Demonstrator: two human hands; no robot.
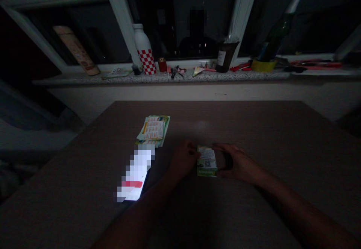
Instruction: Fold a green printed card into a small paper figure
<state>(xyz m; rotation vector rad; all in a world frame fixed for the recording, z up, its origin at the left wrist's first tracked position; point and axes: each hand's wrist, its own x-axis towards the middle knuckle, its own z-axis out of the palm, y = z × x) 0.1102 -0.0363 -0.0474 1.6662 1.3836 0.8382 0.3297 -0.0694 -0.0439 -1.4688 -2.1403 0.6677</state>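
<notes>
On the dark wooden table point(254, 136) both of my hands close on a small folded printed leaflet point(207, 160) with green edges. My left hand point(183, 160) pinches its left edge with the fingers curled. My right hand point(234, 162) grips its right side, thumb and fingers curved around it. A stack of similar printed leaflets point(153, 130) lies to the left, apart from my hands. A lit phone point(135, 175) lies flat below that stack, close to my left forearm.
A stone windowsill point(180, 76) runs behind the table. It carries a white bottle with red checks point(144, 49), a dark cup point(225, 55), a green glass bottle point(278, 27) standing in a yellow tape roll, pens and small clutter. The room is dark.
</notes>
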